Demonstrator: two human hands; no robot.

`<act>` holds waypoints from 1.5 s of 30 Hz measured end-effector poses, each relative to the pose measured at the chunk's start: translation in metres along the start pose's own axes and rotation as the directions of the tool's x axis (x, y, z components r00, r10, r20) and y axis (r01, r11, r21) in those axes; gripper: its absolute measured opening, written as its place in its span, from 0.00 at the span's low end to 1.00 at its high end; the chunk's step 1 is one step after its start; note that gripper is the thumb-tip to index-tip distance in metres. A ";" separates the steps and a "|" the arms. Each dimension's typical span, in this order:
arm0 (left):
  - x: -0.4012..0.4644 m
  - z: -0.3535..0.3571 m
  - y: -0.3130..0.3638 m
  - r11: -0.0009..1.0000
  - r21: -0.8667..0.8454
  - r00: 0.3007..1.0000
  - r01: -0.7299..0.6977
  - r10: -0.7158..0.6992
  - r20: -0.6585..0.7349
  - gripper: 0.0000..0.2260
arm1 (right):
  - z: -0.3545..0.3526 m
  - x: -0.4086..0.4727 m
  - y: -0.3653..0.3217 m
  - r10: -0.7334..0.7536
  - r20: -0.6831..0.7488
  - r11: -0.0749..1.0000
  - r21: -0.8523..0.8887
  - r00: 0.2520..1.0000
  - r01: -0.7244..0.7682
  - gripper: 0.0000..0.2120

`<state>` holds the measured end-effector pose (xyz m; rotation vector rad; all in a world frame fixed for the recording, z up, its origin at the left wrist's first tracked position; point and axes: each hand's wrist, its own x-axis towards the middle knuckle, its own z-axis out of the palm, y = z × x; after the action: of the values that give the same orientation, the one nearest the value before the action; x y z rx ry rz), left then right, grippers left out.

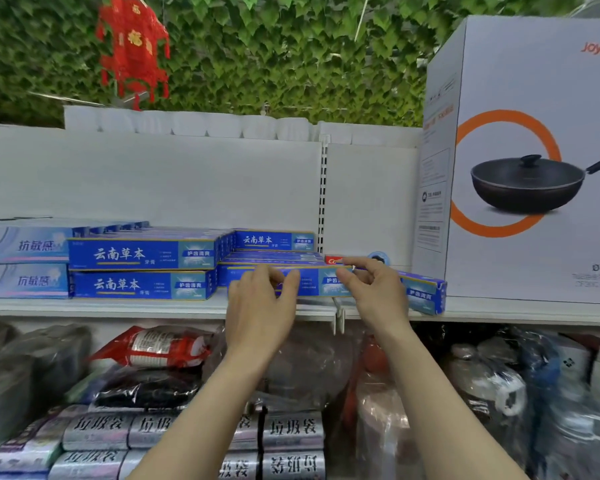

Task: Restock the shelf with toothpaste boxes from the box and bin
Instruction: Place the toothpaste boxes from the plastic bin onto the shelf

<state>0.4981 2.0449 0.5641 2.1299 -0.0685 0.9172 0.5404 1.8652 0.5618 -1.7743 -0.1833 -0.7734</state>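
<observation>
I am bringing both hands to the front blue toothpaste box lying lengthwise at the near edge of the shelf. To do this step well, I judge I should be pressing evenly at both ends, keeping the box square to the shelf edge and level with the two-high stack of blue boxes just to its left, so the printed face is showing forward and nothing is overhanging.

My left hand is curling loosely over the left part of that box, fingertips resting on its top front edge; the fingers are bent, not stretched flat. My right hand is narrowing into a pinch, thumb and forefinger closing at the box's right end, though I cannot tell for certain whether they are gripping it or only touching.

Behind this box more blue boxes are lying flat, one sitting higher at the far side. A slanted blue box is lying askew to the right, just beside a large pan carton. A red box is peeking out behind my right fingers. Pale toothpaste boxes are stacked at far left. Bagged goods are filling the lower shelf.
</observation>
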 end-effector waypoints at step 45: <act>-0.004 0.075 0.050 0.887 -0.462 0.975 -0.010 0.110 0.191 0.15 | -0.087 -0.035 -0.005 0.030 -0.598 0.988 -0.103 0.801 -0.114 0.12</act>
<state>0.5223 1.9580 0.5629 1.7754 -0.4227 0.6252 0.4750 1.7972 0.5583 -1.5623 0.3678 -1.2728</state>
